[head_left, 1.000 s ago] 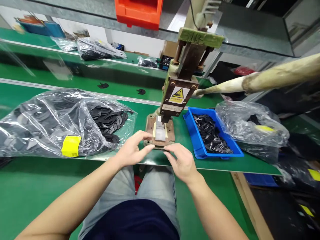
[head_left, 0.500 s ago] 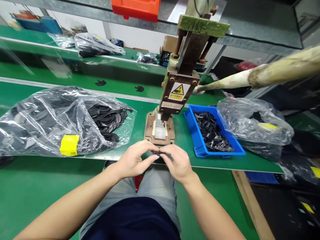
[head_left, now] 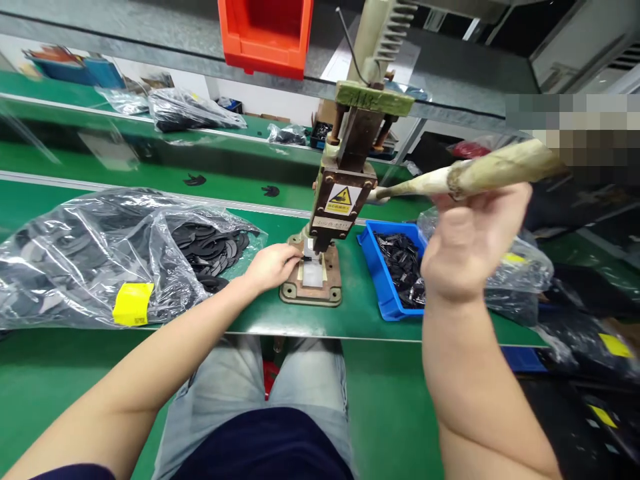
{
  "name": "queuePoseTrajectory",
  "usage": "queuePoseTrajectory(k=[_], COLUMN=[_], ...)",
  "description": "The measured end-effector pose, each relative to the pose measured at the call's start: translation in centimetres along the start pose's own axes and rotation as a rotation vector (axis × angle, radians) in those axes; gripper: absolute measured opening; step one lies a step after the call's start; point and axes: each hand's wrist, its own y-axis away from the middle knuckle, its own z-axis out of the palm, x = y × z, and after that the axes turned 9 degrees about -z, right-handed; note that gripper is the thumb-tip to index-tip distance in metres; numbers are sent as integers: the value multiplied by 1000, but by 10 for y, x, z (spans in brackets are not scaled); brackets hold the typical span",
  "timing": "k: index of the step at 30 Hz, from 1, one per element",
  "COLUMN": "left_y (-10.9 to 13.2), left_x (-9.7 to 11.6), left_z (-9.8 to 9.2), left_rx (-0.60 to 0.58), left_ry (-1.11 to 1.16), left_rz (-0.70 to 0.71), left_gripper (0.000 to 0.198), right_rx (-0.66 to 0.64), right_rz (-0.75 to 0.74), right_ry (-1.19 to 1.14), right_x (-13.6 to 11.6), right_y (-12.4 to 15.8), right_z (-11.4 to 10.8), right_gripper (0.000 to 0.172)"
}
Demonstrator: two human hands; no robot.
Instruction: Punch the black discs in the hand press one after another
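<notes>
At mid-frame my left fingers pinch a probably light, stiff black part by its end; whether my right fingers grip, I can't tell

Right grip: gone from the small black piece that both grips pinched half a second ago; now raised and blurred at the underside of the lever.
Lever: untouched in both earlier frames, now met by the right grip; its outer end, previously out of frame, shows beyond that grip.
Left grip: moved forward, alone at the black piece.
Black piece: then between both grips, now over the press base, at the left grip's fingertips.
Blue tray: right part now hidden behind the right grip's wrist.
</notes>
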Motion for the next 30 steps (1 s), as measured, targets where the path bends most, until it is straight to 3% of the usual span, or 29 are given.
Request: queuePoseTrajectory(k=[1, 3, 5, 7, 13, 19, 23, 26, 30], left_y=[-6, -14, -18, -21, -25, -24, -25, -27, -34], left_x=[0, 3, 8, 13, 18, 17, 22, 18, -20], left_z=[2, 4, 2, -2, -7, -6, -10, -19, -47], left_rx=[-25, -59, -87, -120, -189, -173, -201, -236, -239], left_ry=[-49, -139, -216, -275, -304, -260, -256, -237, -339], left_rz=[35, 96, 145, 181, 189, 178, 157, 145, -69], left_gripper=[23, 25, 27, 28, 28, 30, 30, 29, 30], right_rx=[-31, -117, -163, -142, -57, -202, -177, -175, -128], right_rz=[-14, -22, -45, -72, -92, -128, -239, -224, -161], right_ry=[-56, -99, -108, -112, -39, 194, 225, 178, 192], right_x=[0, 0, 2, 4, -13, -21, -21, -22, -25], right_y=[-18, -44, -54, -51, 8, 74, 85, 88, 95], right_z=[3, 9, 13, 15, 16, -1, -8, -9, -4], right_gripper=[53, 39, 22, 20, 29, 12, 8, 12, 23])
